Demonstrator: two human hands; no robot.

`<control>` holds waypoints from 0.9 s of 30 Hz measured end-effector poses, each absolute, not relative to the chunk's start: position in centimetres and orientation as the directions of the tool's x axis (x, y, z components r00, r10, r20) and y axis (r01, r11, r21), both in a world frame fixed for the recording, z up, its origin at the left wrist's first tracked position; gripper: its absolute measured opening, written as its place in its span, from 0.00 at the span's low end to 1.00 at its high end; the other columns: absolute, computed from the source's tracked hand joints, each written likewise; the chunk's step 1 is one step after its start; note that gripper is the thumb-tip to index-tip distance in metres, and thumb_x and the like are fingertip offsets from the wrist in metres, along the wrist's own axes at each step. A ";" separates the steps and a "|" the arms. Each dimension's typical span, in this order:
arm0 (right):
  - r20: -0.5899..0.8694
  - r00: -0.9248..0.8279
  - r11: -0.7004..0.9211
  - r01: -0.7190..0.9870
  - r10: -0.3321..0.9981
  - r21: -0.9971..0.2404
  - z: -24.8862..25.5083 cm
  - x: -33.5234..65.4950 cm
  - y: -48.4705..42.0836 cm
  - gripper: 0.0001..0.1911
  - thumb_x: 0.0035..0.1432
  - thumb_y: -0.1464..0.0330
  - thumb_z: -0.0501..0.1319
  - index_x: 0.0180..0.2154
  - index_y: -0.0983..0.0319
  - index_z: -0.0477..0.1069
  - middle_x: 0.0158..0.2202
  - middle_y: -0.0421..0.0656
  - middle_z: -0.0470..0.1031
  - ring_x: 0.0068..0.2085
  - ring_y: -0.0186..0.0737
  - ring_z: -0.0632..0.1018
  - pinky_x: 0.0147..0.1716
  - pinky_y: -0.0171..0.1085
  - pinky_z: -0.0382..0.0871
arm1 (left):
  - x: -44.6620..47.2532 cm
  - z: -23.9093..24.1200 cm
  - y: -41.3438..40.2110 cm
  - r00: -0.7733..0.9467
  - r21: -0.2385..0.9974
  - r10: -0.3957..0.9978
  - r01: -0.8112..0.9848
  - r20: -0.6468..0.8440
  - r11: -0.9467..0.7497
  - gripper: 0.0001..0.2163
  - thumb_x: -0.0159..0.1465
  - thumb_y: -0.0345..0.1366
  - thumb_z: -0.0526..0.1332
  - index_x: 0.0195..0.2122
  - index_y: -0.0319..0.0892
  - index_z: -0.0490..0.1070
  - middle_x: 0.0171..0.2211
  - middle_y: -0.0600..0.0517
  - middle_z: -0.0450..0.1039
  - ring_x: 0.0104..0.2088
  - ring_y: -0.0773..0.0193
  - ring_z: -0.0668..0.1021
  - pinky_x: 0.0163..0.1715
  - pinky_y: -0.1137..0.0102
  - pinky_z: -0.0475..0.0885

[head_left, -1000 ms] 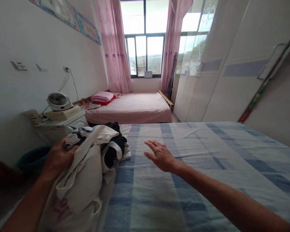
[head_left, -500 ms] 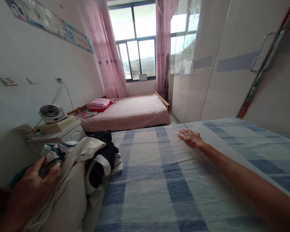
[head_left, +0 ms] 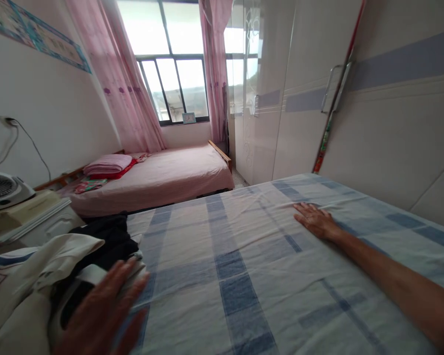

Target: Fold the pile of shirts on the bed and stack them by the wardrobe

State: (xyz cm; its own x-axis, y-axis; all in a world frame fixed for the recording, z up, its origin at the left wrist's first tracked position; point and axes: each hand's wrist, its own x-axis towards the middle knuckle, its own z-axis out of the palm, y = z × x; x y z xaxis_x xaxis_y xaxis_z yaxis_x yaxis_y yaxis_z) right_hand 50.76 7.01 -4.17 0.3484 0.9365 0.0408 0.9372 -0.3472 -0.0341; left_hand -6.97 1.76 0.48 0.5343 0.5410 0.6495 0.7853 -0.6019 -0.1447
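Observation:
My right hand (head_left: 316, 222) lies flat, fingers stretched out, on the blue and white checked sheet (head_left: 244, 256) of the near bed, toward its far right side. My left hand (head_left: 103, 310) hovers open at the lower left, fingers spread, at the edge of a heap of white, black and striped clothes (head_left: 59, 266) on the bed's left side. It holds nothing.
A second bed with a pink cover (head_left: 159, 177) and folded pink bedding (head_left: 107, 163) stands under the window. A white fan (head_left: 2, 190) sits on a bedside cabinet at the left. A white wardrobe (head_left: 303, 98) lines the right wall.
My left hand let go of the clothes and moved right with spread fingers. My right hand slid further right across the sheet. The view turned to the right.

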 end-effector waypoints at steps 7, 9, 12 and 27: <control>0.108 0.323 -0.319 0.946 0.940 -0.059 -2.4 52.0 3.1 0.33 0.63 0.51 0.37 0.65 0.55 0.51 0.68 0.42 0.49 0.67 0.49 0.52 0.62 0.54 0.46 | 0.1 -3.2 0.7 0.665 -0.103 0.575 0.692 0.477 -0.714 0.29 0.63 0.42 0.53 0.66 0.62 0.46 0.66 0.53 0.53 0.63 0.50 0.61 0.54 0.50 0.69; 0.136 0.378 -0.377 0.926 0.916 -0.030 -3.3 53.9 -0.7 0.33 0.63 0.49 0.38 0.65 0.53 0.52 0.68 0.41 0.49 0.67 0.51 0.52 0.62 0.55 0.45 | -0.2 -3.9 0.8 0.650 -0.068 0.634 0.719 0.420 -0.692 0.27 0.64 0.44 0.52 0.65 0.59 0.50 0.65 0.51 0.54 0.64 0.49 0.60 0.56 0.48 0.66; 0.102 0.504 -0.506 0.863 0.858 -0.007 -5.0 57.4 -6.3 0.33 0.63 0.51 0.39 0.64 0.56 0.54 0.67 0.44 0.52 0.66 0.51 0.55 0.62 0.54 0.47 | -0.6 -4.5 0.9 0.639 -0.042 0.717 0.754 0.279 -0.656 0.24 0.66 0.47 0.49 0.63 0.52 0.58 0.64 0.47 0.57 0.64 0.50 0.60 0.57 0.47 0.64; 0.128 0.461 -0.458 0.887 0.878 -0.048 -5.2 51.6 -9.6 0.35 0.63 0.50 0.37 0.64 0.58 0.55 0.67 0.46 0.53 0.65 0.52 0.56 0.61 0.55 0.48 | 0.9 -2.6 -0.4 0.561 0.023 0.815 0.822 0.142 -0.570 0.27 0.67 0.51 0.45 0.62 0.45 0.59 0.65 0.44 0.55 0.65 0.52 0.58 0.62 0.53 0.54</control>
State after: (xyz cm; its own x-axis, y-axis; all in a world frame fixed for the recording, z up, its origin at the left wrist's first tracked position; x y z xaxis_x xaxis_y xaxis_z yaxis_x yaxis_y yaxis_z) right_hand 51.60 -9.57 -5.16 0.4607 0.8783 0.1276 0.8874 -0.4585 -0.0483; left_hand 0.94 -0.40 -2.58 0.5613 0.8154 0.1418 0.8216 -0.5696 0.0232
